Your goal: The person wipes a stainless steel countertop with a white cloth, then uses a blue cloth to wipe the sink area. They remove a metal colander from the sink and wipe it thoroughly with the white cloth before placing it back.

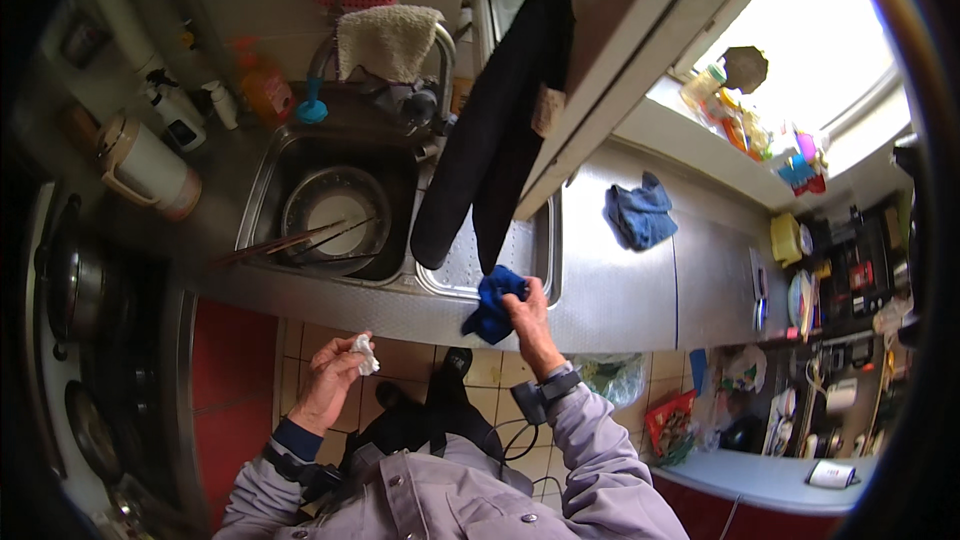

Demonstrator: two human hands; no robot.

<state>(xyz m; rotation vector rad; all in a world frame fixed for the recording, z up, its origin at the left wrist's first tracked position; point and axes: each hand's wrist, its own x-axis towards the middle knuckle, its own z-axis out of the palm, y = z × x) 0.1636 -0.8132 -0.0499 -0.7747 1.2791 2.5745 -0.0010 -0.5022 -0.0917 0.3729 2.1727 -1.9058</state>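
Observation:
My right hand (531, 319) is closed on a dark blue cloth (496, 307) at the front rim of the right sink basin (450, 292). Pinched in the fingers of my left hand (330, 375) is a crumpled white tissue (365, 355), held in front of the counter edge. A metal bowl (384, 202) with whitish contents stands in the left basin (259, 187). Several long sticks (300, 240), perhaps chopsticks, lean across it. Dark hanging fabric (480, 142) covers part of the right basin.
A folded blue cloth (641, 211) lies on the steel counter (600, 292) to the right. Over the faucet hangs a beige towel (386, 41). Soap bottles (266, 90) and a thermos jug (150, 172) stand at left. A plastic bag (615, 379) rests on the floor.

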